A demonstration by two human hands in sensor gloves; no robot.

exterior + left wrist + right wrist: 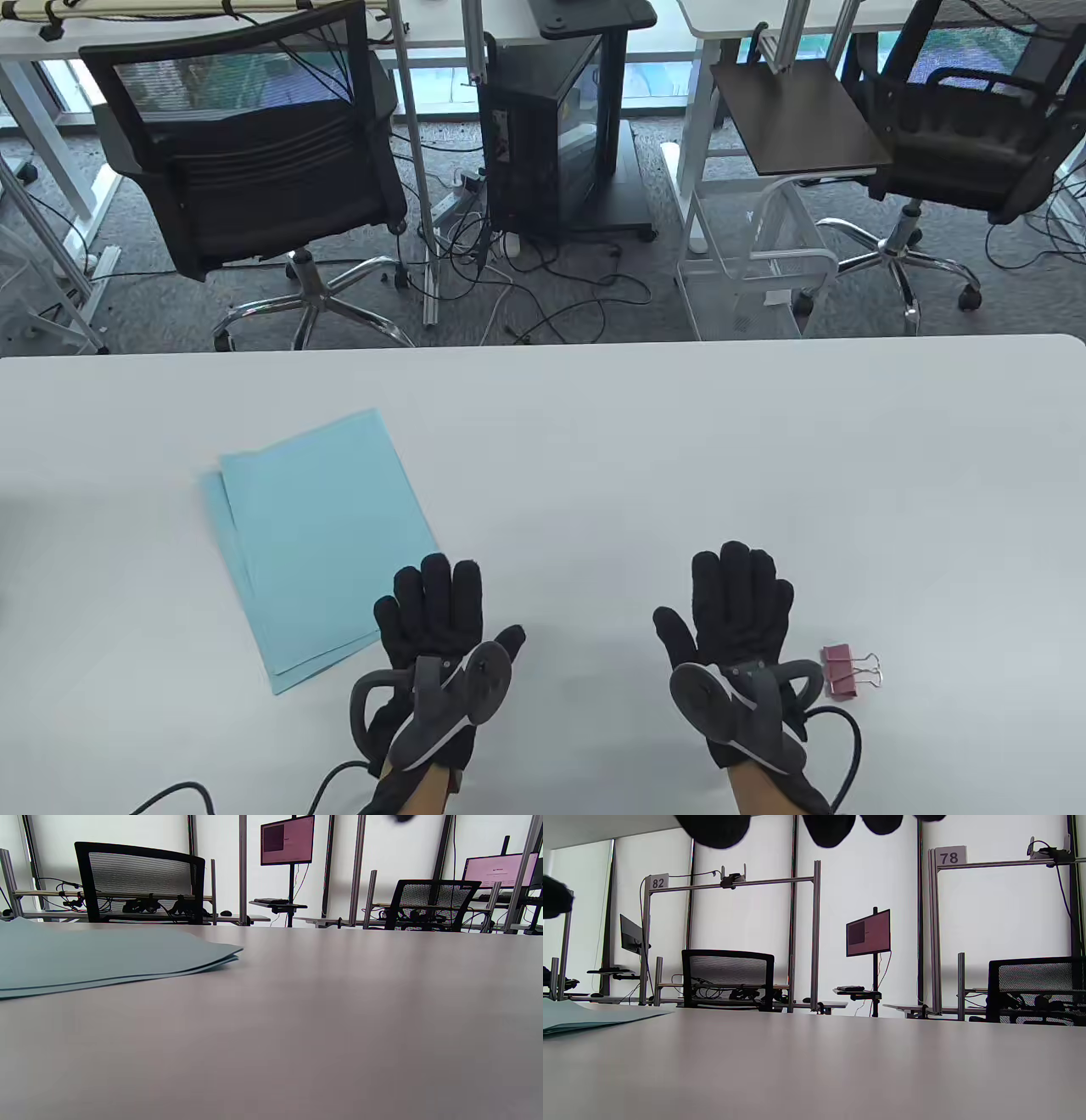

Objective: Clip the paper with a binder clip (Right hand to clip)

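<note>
- Two gloved hands lie flat on the white table (pixel 645 441) in the table view, the left hand (pixel 441 620) and the right hand (pixel 734 615), fingers stretched out and holding nothing, a resting pose before work starts, I judge.
- Blue paper (pixel 327 543), at least two sheets slightly fanned, lies just beside the left hand; the pink binder clip (pixel 848 671) sits just beside the right hand, handy for the hand meant to clip.
- Left wrist view, low over the table: the paper's (pixel 106 959) edges lift slightly; office chairs and monitors stand behind.
- Right wrist view: dark fingertips (pixel 717 827) hang in at the top; the clip is out of sight, probably off to the side.
</note>
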